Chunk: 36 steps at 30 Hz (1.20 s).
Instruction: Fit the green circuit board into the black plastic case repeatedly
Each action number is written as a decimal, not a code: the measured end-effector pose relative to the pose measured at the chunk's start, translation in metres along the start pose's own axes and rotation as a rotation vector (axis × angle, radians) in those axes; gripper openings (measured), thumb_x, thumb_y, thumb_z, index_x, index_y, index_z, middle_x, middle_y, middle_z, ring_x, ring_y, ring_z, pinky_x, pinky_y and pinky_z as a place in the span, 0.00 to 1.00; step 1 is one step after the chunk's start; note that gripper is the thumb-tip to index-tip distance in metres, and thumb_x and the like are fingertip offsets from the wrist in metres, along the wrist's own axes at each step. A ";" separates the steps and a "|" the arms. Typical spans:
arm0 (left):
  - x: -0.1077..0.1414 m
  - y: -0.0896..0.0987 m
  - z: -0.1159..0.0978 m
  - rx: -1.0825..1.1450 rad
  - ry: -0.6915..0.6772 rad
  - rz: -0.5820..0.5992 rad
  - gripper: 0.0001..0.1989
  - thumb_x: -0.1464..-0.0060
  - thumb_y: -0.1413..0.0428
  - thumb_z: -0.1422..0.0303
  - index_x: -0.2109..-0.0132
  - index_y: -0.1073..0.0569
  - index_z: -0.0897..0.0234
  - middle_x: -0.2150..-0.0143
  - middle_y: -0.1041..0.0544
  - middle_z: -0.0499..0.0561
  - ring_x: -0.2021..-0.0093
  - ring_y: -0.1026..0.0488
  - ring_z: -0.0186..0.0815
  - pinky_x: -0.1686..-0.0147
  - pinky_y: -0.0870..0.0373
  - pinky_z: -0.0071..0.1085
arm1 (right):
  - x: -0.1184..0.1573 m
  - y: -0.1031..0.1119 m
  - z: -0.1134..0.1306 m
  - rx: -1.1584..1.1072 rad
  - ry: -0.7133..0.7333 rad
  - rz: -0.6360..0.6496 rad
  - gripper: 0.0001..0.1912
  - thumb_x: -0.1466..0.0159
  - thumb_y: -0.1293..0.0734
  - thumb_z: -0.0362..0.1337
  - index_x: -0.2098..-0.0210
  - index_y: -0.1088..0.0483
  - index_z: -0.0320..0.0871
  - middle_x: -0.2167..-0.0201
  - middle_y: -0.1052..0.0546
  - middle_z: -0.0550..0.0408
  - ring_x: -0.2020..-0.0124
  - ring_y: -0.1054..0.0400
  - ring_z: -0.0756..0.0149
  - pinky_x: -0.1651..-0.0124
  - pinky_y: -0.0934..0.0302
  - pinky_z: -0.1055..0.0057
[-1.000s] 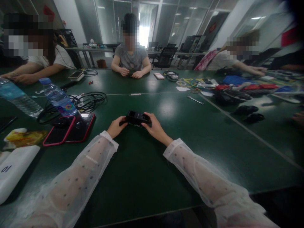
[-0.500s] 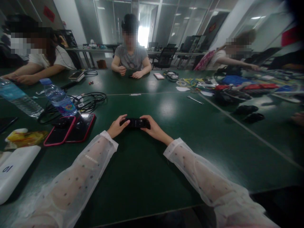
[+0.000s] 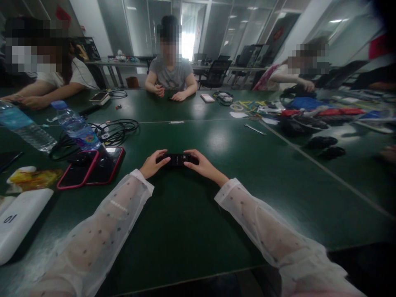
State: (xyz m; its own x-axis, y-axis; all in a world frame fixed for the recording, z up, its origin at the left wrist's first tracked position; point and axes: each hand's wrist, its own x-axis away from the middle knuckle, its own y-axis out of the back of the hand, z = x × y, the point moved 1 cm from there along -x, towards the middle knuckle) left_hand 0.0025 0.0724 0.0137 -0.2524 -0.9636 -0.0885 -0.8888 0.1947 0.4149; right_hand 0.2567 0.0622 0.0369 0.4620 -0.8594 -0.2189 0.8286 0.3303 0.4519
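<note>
A small black oblong device (image 3: pixel 177 160) with pale markings on its face lies crosswise between my hands, at the middle of the green table (image 3: pixel 185 214). My left hand (image 3: pixel 154 163) grips its left end, thumb on the near face and fingers around the far side. At the right end, my right hand (image 3: pixel 201 166) holds it the same way. Whether the device rests on the tabletop or hovers just over it, I cannot tell. Its ends are partly covered by my fingers.
To my left are two red-edged phones (image 3: pixel 103 167), a blue-capped water bottle (image 3: pixel 76 128), coiled black cables (image 3: pixel 123 128) and a white power bank (image 3: pixel 23 222). A wrench (image 3: pixel 255 129) lies ahead right, near a cluttered heap (image 3: pixel 309 111). Other people sit around the table.
My right hand has shifted very slightly to the right on the device. At the far right, another person's arm has drawn back toward their body.
</note>
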 end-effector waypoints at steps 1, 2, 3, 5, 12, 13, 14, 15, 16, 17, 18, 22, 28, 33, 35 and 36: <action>0.000 0.000 0.000 0.007 0.004 0.006 0.31 0.45 0.43 0.52 0.40 0.35 0.63 0.42 0.28 0.61 0.40 0.32 0.48 0.40 0.37 0.48 | 0.000 0.001 0.000 -0.026 -0.014 0.004 0.24 0.39 0.31 0.44 0.45 0.36 0.48 0.47 0.28 0.48 0.45 0.32 0.56 0.41 0.40 0.48; 0.000 0.000 -0.001 0.012 0.007 0.010 0.32 0.46 0.43 0.52 0.39 0.35 0.63 0.42 0.28 0.61 0.40 0.32 0.48 0.40 0.37 0.48 | 0.000 0.001 0.000 -0.046 -0.025 0.005 0.23 0.39 0.31 0.44 0.46 0.36 0.47 0.48 0.28 0.48 0.45 0.32 0.56 0.41 0.40 0.48; 0.001 0.001 -0.001 0.016 0.012 0.017 0.32 0.46 0.42 0.52 0.39 0.36 0.63 0.42 0.28 0.61 0.39 0.32 0.48 0.40 0.37 0.49 | 0.000 0.002 0.000 -0.059 -0.030 0.005 0.23 0.39 0.30 0.43 0.46 0.36 0.47 0.48 0.27 0.48 0.45 0.32 0.57 0.40 0.40 0.49; 0.001 0.001 -0.002 0.020 0.028 0.030 0.32 0.46 0.42 0.52 0.39 0.36 0.63 0.41 0.29 0.61 0.39 0.33 0.48 0.40 0.37 0.49 | 0.000 0.002 0.000 -0.070 -0.032 0.001 0.23 0.40 0.30 0.43 0.47 0.35 0.47 0.48 0.28 0.48 0.45 0.32 0.57 0.40 0.40 0.50; 0.002 0.002 -0.003 0.033 0.047 0.055 0.30 0.46 0.42 0.53 0.41 0.34 0.61 0.41 0.29 0.59 0.40 0.32 0.48 0.41 0.36 0.51 | 0.000 0.002 0.001 -0.093 -0.042 -0.001 0.23 0.40 0.30 0.42 0.47 0.35 0.46 0.49 0.27 0.49 0.48 0.31 0.58 0.42 0.39 0.51; 0.002 0.002 -0.002 0.034 0.045 0.050 0.29 0.46 0.42 0.53 0.41 0.34 0.61 0.41 0.28 0.59 0.40 0.32 0.48 0.41 0.36 0.51 | 0.000 0.002 0.000 -0.093 -0.046 -0.005 0.23 0.40 0.30 0.43 0.47 0.35 0.46 0.49 0.27 0.49 0.47 0.31 0.58 0.42 0.39 0.51; 0.002 0.002 -0.002 0.035 0.045 0.045 0.30 0.46 0.42 0.53 0.41 0.34 0.61 0.42 0.28 0.60 0.40 0.31 0.48 0.42 0.36 0.52 | 0.000 0.002 -0.001 -0.094 -0.049 -0.009 0.22 0.40 0.30 0.43 0.47 0.35 0.47 0.49 0.27 0.49 0.47 0.31 0.58 0.42 0.39 0.51; 0.002 0.002 -0.003 0.032 0.044 0.043 0.30 0.46 0.42 0.53 0.40 0.35 0.61 0.43 0.27 0.60 0.41 0.31 0.48 0.42 0.36 0.52 | -0.001 0.002 -0.002 -0.099 -0.050 -0.012 0.22 0.40 0.30 0.43 0.47 0.35 0.47 0.48 0.27 0.49 0.46 0.31 0.57 0.42 0.39 0.51; 0.003 0.002 -0.003 0.024 0.042 0.045 0.31 0.46 0.42 0.53 0.40 0.35 0.62 0.43 0.27 0.60 0.42 0.30 0.49 0.42 0.35 0.52 | -0.001 0.001 -0.003 -0.105 -0.048 -0.016 0.23 0.40 0.30 0.44 0.47 0.34 0.47 0.48 0.27 0.49 0.46 0.31 0.57 0.42 0.39 0.50; 0.003 0.002 -0.004 0.012 0.035 0.050 0.32 0.46 0.41 0.53 0.39 0.36 0.61 0.44 0.27 0.61 0.42 0.30 0.49 0.42 0.35 0.53 | -0.001 0.001 -0.004 -0.112 -0.047 -0.019 0.23 0.40 0.30 0.44 0.47 0.34 0.47 0.48 0.27 0.49 0.46 0.32 0.57 0.42 0.39 0.50; 0.004 0.002 -0.004 -0.002 0.023 0.057 0.33 0.48 0.40 0.53 0.38 0.37 0.61 0.44 0.27 0.61 0.42 0.30 0.50 0.42 0.36 0.53 | -0.002 0.001 -0.006 -0.121 -0.046 -0.022 0.23 0.40 0.30 0.45 0.47 0.34 0.47 0.49 0.27 0.49 0.46 0.31 0.57 0.42 0.39 0.50; 0.006 0.002 -0.007 -0.032 -0.047 0.071 0.40 0.55 0.34 0.57 0.37 0.38 0.57 0.43 0.27 0.59 0.40 0.32 0.52 0.40 0.40 0.56 | -0.003 0.000 -0.010 -0.160 -0.060 -0.040 0.24 0.41 0.29 0.45 0.47 0.35 0.46 0.51 0.26 0.49 0.48 0.30 0.57 0.41 0.40 0.51; 0.006 0.001 -0.010 0.030 -0.054 0.092 0.39 0.55 0.34 0.59 0.37 0.38 0.60 0.45 0.25 0.60 0.42 0.29 0.49 0.40 0.40 0.55 | -0.003 -0.001 -0.004 -0.192 -0.092 -0.036 0.23 0.41 0.29 0.45 0.49 0.35 0.45 0.50 0.26 0.49 0.48 0.30 0.58 0.42 0.39 0.53; 0.005 0.002 -0.009 0.046 -0.028 0.081 0.34 0.51 0.36 0.57 0.40 0.35 0.61 0.44 0.26 0.59 0.44 0.28 0.47 0.42 0.36 0.50 | -0.003 0.000 -0.001 -0.178 -0.125 -0.023 0.24 0.41 0.29 0.46 0.49 0.35 0.45 0.50 0.26 0.48 0.48 0.30 0.58 0.41 0.39 0.52; 0.004 0.002 -0.006 0.045 -0.040 0.059 0.33 0.50 0.37 0.57 0.40 0.35 0.62 0.44 0.26 0.59 0.44 0.29 0.46 0.42 0.36 0.49 | -0.003 0.000 -0.004 -0.153 -0.094 -0.009 0.27 0.43 0.28 0.47 0.48 0.36 0.45 0.50 0.26 0.48 0.48 0.31 0.57 0.42 0.40 0.52; 0.003 0.001 -0.004 0.048 -0.046 0.037 0.33 0.50 0.37 0.56 0.40 0.35 0.62 0.44 0.26 0.59 0.44 0.28 0.46 0.42 0.36 0.49 | -0.003 0.000 -0.006 -0.133 -0.081 -0.001 0.29 0.44 0.27 0.47 0.48 0.37 0.45 0.50 0.27 0.48 0.48 0.31 0.57 0.42 0.39 0.52</action>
State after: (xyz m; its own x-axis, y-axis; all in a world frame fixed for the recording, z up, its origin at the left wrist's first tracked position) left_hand 0.0022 0.0690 0.0178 -0.3016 -0.9464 -0.1157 -0.8956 0.2396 0.3749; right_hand 0.2572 0.0672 0.0322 0.4390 -0.8865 -0.1465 0.8659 0.3739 0.3323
